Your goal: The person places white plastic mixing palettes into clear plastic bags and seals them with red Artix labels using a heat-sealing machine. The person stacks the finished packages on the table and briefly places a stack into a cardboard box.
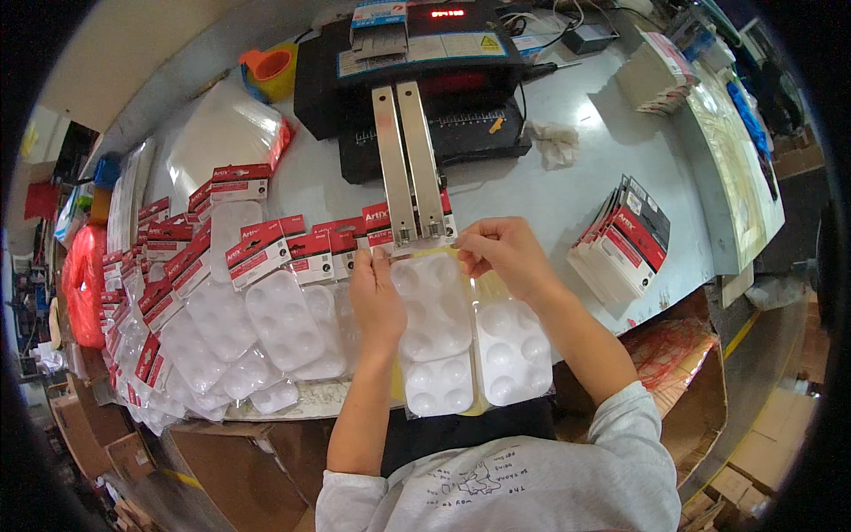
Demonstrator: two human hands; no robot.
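White palette pack [432,306], long axis front-to-back, header [376,218] toward machine [479,75], left hand [377,297] and right hand [512,259] pinching edges

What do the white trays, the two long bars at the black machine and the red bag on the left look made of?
White trays: probably plastic, smooth, with moulded round wells. Two long bars: likely metal, judging by their silvery shine. Red bag: seemingly thin plastic, glossy and crinkled.

bright overall | glare on grey worktop [647,168] | soft shadows | rim bent, corners black
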